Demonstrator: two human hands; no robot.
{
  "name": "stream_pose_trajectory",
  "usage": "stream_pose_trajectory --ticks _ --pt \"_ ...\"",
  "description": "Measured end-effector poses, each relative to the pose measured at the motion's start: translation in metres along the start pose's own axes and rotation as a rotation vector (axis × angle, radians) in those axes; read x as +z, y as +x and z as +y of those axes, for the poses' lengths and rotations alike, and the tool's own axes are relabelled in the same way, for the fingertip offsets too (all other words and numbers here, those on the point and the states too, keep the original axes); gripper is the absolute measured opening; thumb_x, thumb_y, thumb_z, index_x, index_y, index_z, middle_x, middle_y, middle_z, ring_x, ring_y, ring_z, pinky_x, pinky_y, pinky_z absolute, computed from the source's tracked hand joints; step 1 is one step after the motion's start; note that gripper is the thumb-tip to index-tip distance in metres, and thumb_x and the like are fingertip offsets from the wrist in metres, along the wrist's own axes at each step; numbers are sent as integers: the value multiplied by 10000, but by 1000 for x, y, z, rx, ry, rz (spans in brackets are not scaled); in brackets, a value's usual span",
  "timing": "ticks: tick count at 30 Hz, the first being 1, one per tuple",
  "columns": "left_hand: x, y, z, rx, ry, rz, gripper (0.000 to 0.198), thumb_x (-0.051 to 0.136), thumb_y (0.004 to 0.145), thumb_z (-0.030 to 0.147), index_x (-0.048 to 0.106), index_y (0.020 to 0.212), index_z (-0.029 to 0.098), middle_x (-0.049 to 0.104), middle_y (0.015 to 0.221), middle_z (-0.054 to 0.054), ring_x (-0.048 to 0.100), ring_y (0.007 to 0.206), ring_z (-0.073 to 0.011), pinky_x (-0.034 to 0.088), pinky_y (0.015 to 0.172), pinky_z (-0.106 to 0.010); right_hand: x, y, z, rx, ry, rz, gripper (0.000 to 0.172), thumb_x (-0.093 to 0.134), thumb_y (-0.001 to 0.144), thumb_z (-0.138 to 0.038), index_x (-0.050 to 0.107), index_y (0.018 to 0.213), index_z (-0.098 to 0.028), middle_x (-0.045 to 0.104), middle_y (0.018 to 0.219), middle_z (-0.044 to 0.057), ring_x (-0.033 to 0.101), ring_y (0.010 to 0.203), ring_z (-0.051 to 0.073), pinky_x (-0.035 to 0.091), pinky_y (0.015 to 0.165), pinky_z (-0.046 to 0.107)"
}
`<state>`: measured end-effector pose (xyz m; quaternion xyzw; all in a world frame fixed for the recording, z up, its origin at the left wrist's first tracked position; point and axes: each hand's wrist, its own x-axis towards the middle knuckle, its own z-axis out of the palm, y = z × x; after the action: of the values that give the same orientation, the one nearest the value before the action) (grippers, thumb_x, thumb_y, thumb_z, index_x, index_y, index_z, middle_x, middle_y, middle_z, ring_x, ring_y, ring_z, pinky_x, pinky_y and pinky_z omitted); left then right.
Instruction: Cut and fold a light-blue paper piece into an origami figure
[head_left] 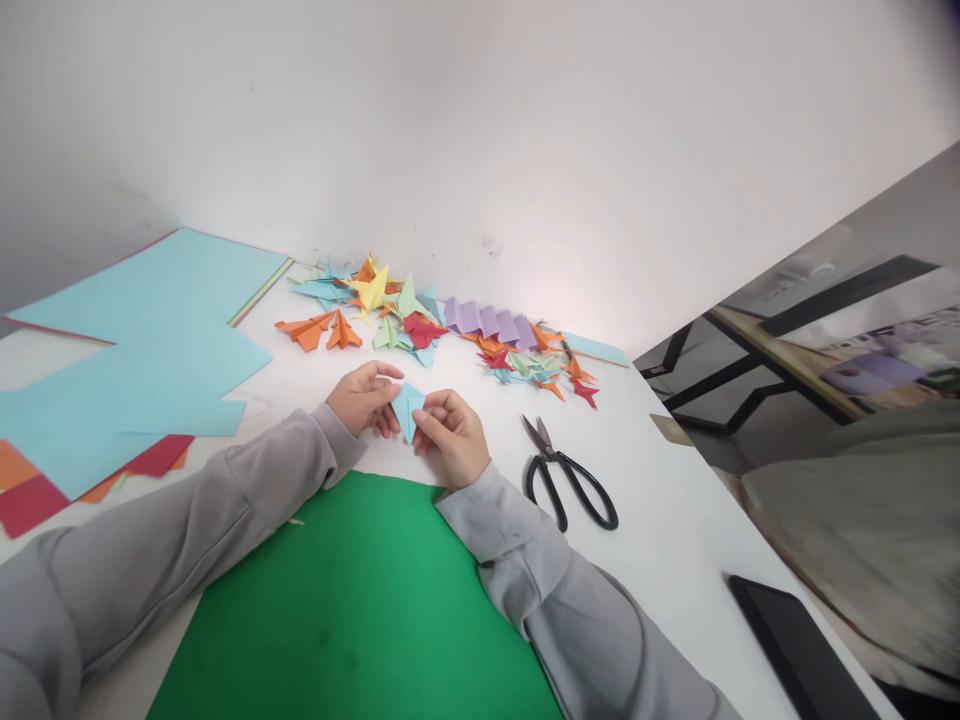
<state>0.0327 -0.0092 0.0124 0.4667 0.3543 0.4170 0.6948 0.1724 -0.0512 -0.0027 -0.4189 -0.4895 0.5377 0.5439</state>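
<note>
A small folded light blue paper (408, 408) is held up between my two hands, just beyond the far edge of a green sheet (360, 600). My left hand (365, 399) pinches its left side, thumb and fingers closed on it. On its right edge, the thumb and fingers of my right hand (453, 436) are closed too. The paper has a pointed lower end and crease lines on its face. Folded paper shapes in several colours, such as a yellow one (373, 289) and orange ones (343, 331), lie behind my hands.
Black-handled scissors (551, 455) lie right of my right hand. Large light blue sheets (157, 280) and red and orange pieces (34, 505) cover the left side. A purple pleated paper (491, 322) rests near the wall. A dark flat device (799, 650) sits at the table's right edge.
</note>
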Motion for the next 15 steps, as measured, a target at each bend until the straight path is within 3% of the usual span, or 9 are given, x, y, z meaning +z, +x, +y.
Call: stream_pose_trajectory --ticks 3,9,15 --pt "0 0 -2 33 -2 10 322 679 620 293 404 740 176 532 430 76 533 328 -116 390 289 -176 0 1 1 -39 26 43 301 672 626 -311 444 799 -218 539 481 -93 470 357 78 363 333 179" --pt "0 -1 -2 -25 73 -12 173 575 727 258 487 796 126 547 402 21 549 350 -121 411 319 -180 0 2 1 -47 -55 10 264 618 662 -265 545 906 -196 525 524 -75 467 383 66 382 350 183" --pt "4 -4 -1 9 129 46 185 552 740 274 510 831 118 566 416 11 552 358 -130 436 336 -205 0 2 4 -49 -84 13 285 614 669 -268 565 939 -189 522 520 -70 473 389 68 394 364 192"
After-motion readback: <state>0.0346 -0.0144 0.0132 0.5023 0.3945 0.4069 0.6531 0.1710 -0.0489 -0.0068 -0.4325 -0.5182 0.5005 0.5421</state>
